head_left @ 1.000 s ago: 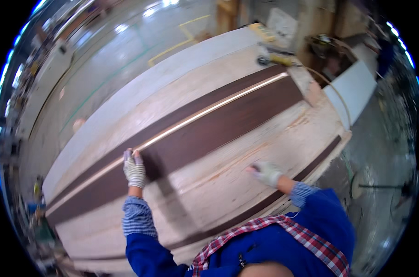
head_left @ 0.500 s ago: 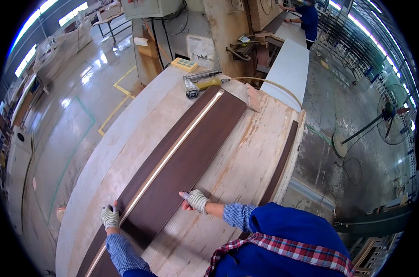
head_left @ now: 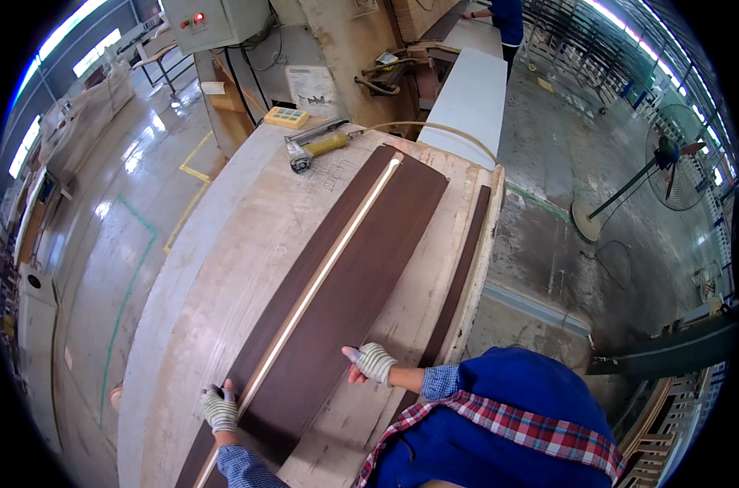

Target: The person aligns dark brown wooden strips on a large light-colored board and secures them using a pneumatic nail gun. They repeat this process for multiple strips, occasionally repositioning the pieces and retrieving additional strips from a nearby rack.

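A long dark brown board [head_left: 361, 276] with a pale strip [head_left: 324, 281] running along it lies over the worktable [head_left: 215, 268]. My left hand [head_left: 220, 408], in a striped glove with bare fingertips, grips the board's left edge near me. My right hand [head_left: 373, 363], gloved alike, holds the opposite edge with its thumb on top; its other fingers are partly hidden. Whether the board rests fully on the table or is slightly raised, I cannot tell.
A yellow-handled nail gun [head_left: 320, 146] and a yellow keypad box [head_left: 286, 118] lie at the table's far end. A narrow dark strip [head_left: 459, 276] lies along the right edge. A fan [head_left: 670, 159] stands at right. Another person [head_left: 507, 23] works at the far end.
The board has shifted right across the table, away from the nail gun and closer to the narrow dark strip. Both hands have moved with it, keeping their grip. My view has turned a little.
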A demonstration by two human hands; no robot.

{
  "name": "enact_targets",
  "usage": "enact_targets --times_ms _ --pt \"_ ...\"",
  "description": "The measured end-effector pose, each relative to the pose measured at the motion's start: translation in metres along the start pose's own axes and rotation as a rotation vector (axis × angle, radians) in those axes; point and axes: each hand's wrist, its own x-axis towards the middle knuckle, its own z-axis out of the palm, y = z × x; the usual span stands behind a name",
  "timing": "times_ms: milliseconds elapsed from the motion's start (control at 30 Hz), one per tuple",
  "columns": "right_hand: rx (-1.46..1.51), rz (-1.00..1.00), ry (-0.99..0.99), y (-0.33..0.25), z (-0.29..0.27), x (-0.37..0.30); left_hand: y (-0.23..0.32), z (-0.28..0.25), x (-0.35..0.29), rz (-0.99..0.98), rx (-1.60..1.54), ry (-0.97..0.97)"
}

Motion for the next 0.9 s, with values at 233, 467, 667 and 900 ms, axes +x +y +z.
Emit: enact_targets --times_ms 233,467,667,900 --pt "-0.122 0.165 0.126 0.039 -0.067 -0.013 0.075 0.025 -0.051 0.018 -0.042 -0.066" --pt "-0.104 0.266 0.109 0.039 -0.111 -0.026 0.12 0.026 -0.09 0.006 0.015 -0.081" --pt "-0.616 0.164 -0.224 0.038 -0.137 -0.048 0.122 0.017 -0.107 -0.077 -0.06 -0.179" --pt "-1.603 -0.664 -0.159 0.043 -0.138 -0.055 0.13 0.003 -0.207 0.392 -0.207 0.117"
